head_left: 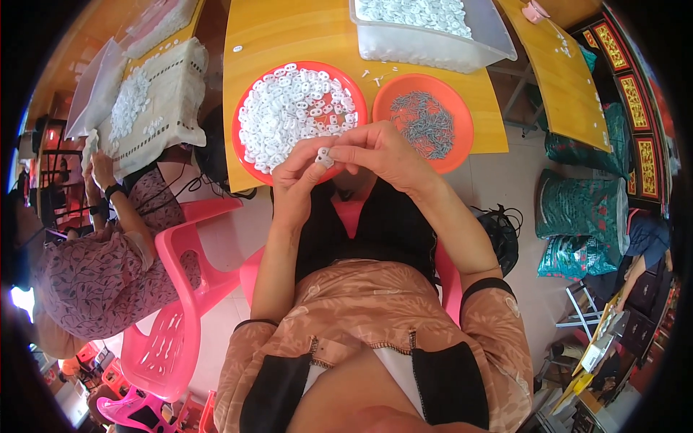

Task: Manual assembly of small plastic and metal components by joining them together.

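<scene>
Between the thumb and fingers of my left hand (296, 177) is a small white plastic piece (324, 154) with a dark hole in its face. My right hand (382, 153) is closed in a pinch, its thumb and fingertips against that piece; whatever lies between them is hidden. Both hands are over the near edge of a round red tray (362, 108), filled with similar white pieces (278, 108) that have two holes. To its right, an orange-red plate (462, 144) holds many grey screws (433, 128), close to my right wrist.
Both trays rest on a yellow wooden table (296, 36). At its far side stands a translucent bin (426, 54) of white pieces. A few screws lie loose nearby. On my left sits another person (108, 274) beside a pink chair (173, 310); green sacks (577, 209) stand at right.
</scene>
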The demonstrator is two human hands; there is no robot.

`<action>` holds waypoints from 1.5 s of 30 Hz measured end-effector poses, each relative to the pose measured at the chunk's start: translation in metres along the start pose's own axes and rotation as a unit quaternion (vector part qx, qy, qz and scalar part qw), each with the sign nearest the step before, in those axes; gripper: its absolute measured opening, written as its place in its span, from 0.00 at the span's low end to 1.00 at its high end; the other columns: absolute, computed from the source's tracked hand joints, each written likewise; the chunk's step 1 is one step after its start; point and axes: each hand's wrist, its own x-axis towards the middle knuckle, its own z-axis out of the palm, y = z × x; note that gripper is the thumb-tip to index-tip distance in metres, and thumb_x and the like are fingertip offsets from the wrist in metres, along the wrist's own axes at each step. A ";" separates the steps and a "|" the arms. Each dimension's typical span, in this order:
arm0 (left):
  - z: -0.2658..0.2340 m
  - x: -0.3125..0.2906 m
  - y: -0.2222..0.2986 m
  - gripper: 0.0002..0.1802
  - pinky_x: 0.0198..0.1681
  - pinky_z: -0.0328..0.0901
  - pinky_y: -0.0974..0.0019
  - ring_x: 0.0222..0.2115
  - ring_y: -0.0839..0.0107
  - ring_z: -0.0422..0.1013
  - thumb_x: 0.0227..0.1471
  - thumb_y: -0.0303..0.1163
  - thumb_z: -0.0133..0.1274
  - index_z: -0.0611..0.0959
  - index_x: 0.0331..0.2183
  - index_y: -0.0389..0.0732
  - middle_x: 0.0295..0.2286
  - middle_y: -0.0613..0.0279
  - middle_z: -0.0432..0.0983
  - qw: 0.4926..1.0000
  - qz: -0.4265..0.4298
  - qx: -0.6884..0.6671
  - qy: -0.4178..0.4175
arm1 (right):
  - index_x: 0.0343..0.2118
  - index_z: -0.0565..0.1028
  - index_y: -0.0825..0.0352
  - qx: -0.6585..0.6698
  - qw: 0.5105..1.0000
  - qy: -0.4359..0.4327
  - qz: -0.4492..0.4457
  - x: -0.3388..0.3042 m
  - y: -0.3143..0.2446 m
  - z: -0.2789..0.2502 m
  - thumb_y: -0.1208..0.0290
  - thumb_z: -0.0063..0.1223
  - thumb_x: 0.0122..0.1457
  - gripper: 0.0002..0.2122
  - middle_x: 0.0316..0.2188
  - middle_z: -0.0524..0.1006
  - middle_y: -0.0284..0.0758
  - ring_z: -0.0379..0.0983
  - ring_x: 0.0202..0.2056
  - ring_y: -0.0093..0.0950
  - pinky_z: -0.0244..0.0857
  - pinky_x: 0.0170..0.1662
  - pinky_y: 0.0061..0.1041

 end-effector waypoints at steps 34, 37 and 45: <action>0.058 -0.010 -0.019 0.18 0.48 0.60 0.70 0.41 0.75 0.67 0.59 0.38 0.42 0.73 0.44 0.33 0.40 0.62 0.71 0.967 -0.100 -0.215 0.097 | 0.32 0.65 0.70 -0.404 0.853 0.203 -0.261 -0.024 0.042 0.015 0.70 0.50 0.53 0.10 0.19 0.69 0.43 0.71 0.22 0.42 0.63 0.22 0.34; 0.061 -0.013 -0.019 0.18 0.47 0.60 0.71 0.40 0.76 0.67 0.59 0.38 0.42 0.73 0.43 0.33 0.39 0.62 0.71 0.966 -0.101 -0.211 0.111 | 0.31 0.64 0.70 -0.420 0.837 0.215 -0.276 -0.025 0.046 0.017 0.69 0.49 0.53 0.10 0.19 0.69 0.43 0.71 0.21 0.41 0.63 0.21 0.35; 0.071 -0.018 -0.014 0.18 0.47 0.61 0.70 0.41 0.75 0.67 0.59 0.36 0.42 0.74 0.43 0.32 0.40 0.60 0.72 0.951 -0.112 -0.226 0.177 | 0.32 0.66 0.68 -0.399 0.850 0.222 -0.264 -0.025 0.053 0.026 0.68 0.47 0.54 0.09 0.14 0.70 0.42 0.71 0.17 0.40 0.63 0.18 0.35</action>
